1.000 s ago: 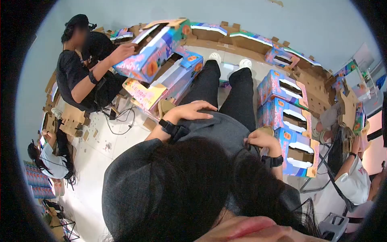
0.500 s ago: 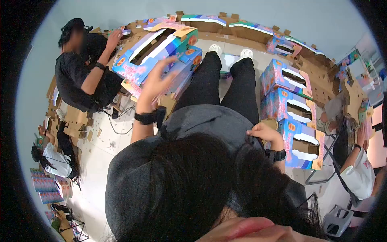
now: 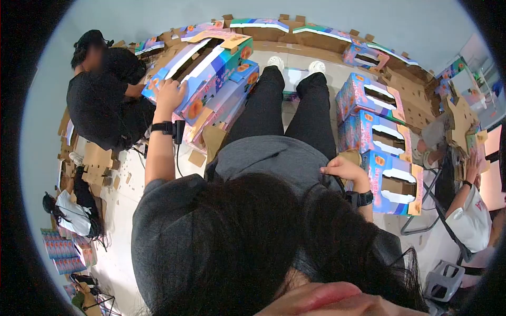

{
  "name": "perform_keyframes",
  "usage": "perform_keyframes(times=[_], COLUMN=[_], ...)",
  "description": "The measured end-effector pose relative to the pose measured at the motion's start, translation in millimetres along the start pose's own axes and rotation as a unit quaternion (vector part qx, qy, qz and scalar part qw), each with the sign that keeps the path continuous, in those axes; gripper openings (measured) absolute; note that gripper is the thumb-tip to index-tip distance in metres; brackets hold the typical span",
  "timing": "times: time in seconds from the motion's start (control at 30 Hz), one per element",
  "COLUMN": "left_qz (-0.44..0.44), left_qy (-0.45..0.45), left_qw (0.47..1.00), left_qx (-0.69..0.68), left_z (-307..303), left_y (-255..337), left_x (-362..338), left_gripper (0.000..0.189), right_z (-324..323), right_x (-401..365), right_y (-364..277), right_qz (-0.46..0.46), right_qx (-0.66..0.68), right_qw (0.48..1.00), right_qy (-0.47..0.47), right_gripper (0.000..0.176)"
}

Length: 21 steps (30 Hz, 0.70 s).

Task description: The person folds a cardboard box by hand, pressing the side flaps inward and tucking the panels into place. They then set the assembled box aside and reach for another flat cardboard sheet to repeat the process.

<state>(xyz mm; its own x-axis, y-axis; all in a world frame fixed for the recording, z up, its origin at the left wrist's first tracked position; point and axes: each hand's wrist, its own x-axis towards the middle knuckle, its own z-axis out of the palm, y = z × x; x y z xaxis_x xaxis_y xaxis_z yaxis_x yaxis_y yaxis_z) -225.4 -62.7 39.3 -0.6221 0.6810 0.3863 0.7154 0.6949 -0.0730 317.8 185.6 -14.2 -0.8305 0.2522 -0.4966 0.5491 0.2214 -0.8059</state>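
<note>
At the left my left hand [image 3: 169,96] is down on the near end of a printed blue and pink carton [image 3: 211,76], its fingers curled over the edge. This carton has a long cut-out in its upper face and rests on another printed carton [image 3: 234,97]. My right hand [image 3: 343,169] is at my waist against my grey shirt [image 3: 274,155], fingers curled together and nothing visible in them. Beyond it, to the right, stands a row of three cartons with handle cut-outs, the nearest carton [image 3: 377,189] closest to that hand.
A person in black [image 3: 100,100] sits left of the stacked cartons. Brown cardboard [image 3: 416,97] and printed pieces line the far wall. A person in a white shirt [image 3: 469,226] is at the right, near a grey stool [image 3: 444,282]. Another person [image 3: 74,213] sits far left.
My left hand, raised with spread fingers over the stacked cartons, has come down onto the upper carton's near left end. The person in black has lowered a raised hand. My right hand stays put.
</note>
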Motion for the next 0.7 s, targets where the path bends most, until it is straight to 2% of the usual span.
perform_keyframes(times=[0.1,0.2,0.33,0.5,0.7], left_qz=[-0.024,-0.075,-0.116,-0.146,-0.077], left_qy=[-0.026,-0.071,-0.045,-0.003,0.012], left_qw=[0.999,0.994,0.991,0.981,0.959], left_qx=[0.013,-0.030,-0.044,-0.126,-0.271], left_z=[9,-3,6,11,-36], left_y=[3,11,13,12,38], left_x=[12,18,19,14,-3], left_gripper=[0.066,0.070,0.074,0.070,0.059], right_z=[-1,0,-2,1,-3], right_x=[3,4,0,-1,-12], right_y=[4,7,0,1,-26], right_qz=[0.003,0.011,0.018,-0.009,0.047], right_qx=[-0.003,-0.004,-0.011,0.004,-0.021], right_qw=[1.000,1.000,1.000,1.000,0.999], right_qy=[0.001,0.008,0.002,0.012,-0.001], right_gripper=[0.051,0.050,0.050,0.052,0.059])
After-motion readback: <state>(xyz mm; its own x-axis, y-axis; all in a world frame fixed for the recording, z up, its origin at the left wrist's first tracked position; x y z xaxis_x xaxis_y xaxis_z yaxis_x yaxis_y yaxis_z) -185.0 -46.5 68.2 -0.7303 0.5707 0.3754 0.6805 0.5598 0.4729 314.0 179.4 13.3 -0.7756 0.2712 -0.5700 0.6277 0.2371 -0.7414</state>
